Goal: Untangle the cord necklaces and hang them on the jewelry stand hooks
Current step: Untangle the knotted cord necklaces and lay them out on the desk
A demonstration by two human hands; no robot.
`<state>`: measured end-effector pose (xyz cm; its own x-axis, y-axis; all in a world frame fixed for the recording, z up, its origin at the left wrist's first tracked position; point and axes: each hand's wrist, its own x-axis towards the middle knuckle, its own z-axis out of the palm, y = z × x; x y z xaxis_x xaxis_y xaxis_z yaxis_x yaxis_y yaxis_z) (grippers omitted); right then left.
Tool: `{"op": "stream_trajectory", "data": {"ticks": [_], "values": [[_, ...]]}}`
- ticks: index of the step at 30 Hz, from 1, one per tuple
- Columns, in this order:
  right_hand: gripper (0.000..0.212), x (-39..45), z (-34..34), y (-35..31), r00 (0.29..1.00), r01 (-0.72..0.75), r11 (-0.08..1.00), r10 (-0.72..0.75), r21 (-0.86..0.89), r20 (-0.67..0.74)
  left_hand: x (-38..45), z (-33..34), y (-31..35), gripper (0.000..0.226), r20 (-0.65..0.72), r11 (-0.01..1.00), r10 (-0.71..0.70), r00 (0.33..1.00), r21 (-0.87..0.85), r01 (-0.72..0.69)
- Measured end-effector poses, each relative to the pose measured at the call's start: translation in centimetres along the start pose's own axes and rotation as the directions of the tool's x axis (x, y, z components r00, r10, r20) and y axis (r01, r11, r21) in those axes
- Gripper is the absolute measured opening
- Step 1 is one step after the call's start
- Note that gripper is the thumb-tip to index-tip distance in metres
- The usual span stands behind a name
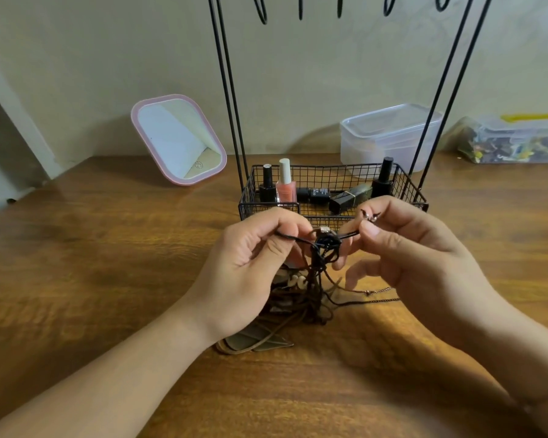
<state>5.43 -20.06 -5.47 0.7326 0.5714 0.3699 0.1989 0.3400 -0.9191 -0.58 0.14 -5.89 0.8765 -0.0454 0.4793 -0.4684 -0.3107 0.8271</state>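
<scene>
Above the wooden table, left hand and right hand each pinch the cord tangle.

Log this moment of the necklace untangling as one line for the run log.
phase: untangling | left hand: pinches dark cord | right hand: pinches cord end | knot: between hands, uncleared | stand hooks: none of these necklaces hung yet

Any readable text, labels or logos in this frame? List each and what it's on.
White lettering on the small black bottle lying on its side in the black wire basket: too blurred to read.
Small round emblem at the lower edge of the pink-framed mirror: too small to read.
Peach nail polish bottle, upright black bottles, clear plastic box: no text visible.
</scene>
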Motion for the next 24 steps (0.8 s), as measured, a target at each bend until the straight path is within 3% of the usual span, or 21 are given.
{"op": "stream_trajectory", "data": {"ticks": [4, 8, 10, 14, 19, 22, 24], "values": [[0.019, 0.1, 0.1, 0.1, 1.000, 0.000, 1.000, 0.000, 0.011, -0.018, 0.0, 0.1, 0.2, 0.029, 0.008, 0.999, -0.036, 0.999, 0.003, 0.036], [0.012, 0.1, 0.4, 0.1, 0.999, -0.008, 0.999, 0.010, 0.037, -0.048, -0.3, 0.2, 0.4, 0.039, -0.002, 0.987, 0.075, 0.997, 0.144, -0.074], [0.012, 0.1, 0.4, 0.1, 0.998, -0.013, 0.999, 0.015, 0.040, -0.057, -0.5, 0.3, 0.7, 0.039, 0.006, 0.989, 0.106, 0.994, 0.105, -0.107], [0.018, 0.1, 0.5, 0.3, 0.999, -0.004, 1.000, 0.005, 0.017, -0.047, -0.7, 0.5, 1.3, 0.018, 0.025, 0.998, 0.051, 0.998, -0.039, -0.050], [0.023, 0.0, 0.7, 0.3, 1.000, -0.021, 0.997, 0.023, 0.069, -0.019, -0.4, 0.7, 1.0, 0.009, -0.008, 0.995, -0.018, 1.000, 0.102, 0.019], [0.020, 0.0, 0.8, 0.3, 0.990, -0.040, 0.999, 0.042, 0.018, -0.133, -0.2, 0.3, 0.9, 0.010, 0.029, 0.998, -0.055, 0.998, -0.030, 0.055], [0.026, 0.0, 0.7, 0.4, 0.963, -0.011, 0.994, -0.020, -0.111, -0.267, -0.2, 0.2, 0.9, 0.011, 0.051, 0.988, -0.085, 0.995, -0.127, 0.091]]}}
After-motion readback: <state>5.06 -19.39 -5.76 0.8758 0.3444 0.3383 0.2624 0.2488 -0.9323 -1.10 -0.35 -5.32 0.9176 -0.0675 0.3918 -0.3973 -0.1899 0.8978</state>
